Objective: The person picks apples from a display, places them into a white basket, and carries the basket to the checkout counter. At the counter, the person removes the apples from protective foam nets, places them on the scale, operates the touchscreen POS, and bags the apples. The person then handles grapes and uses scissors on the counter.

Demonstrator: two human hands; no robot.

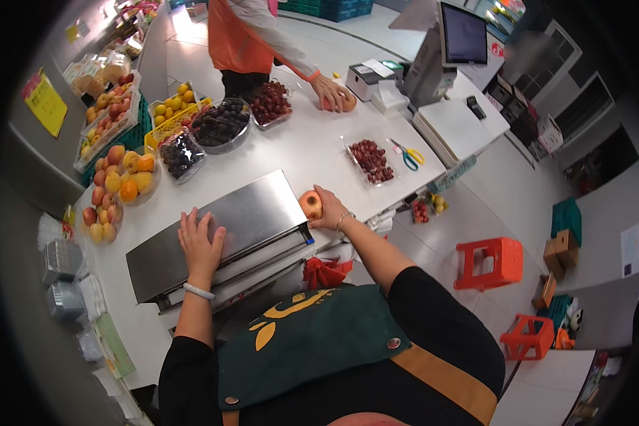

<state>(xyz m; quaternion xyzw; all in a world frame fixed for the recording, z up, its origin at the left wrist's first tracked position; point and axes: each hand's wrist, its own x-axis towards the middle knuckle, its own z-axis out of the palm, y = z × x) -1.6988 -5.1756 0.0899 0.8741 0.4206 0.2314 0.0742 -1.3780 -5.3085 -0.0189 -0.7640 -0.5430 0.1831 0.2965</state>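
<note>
My left hand (199, 247) lies spread on the flat lid of a long stainless-steel countertop machine (250, 210), a pale bracelet at the wrist. At the machine's right end, my right hand (330, 212) wraps around a pomegranate (310, 204); its dark crown end faces me. Both rest over the white counter (277, 154). Beyond the pomegranate lie a clear tray of red grapes (373, 161) and scissors (411, 155) with yellow and blue handles. Across the counter, another person's hand (333, 94) covers a reddish round fruit (350, 103).
Packed dark grapes (221, 123), red grapes (269, 104) and mixed fruit (138, 175) line the counter's far left. A flat-topped scale (452, 128), a printer (370, 80) and a monitor (463, 34) stand right. Red stools (492, 263) occupy the floor at right.
</note>
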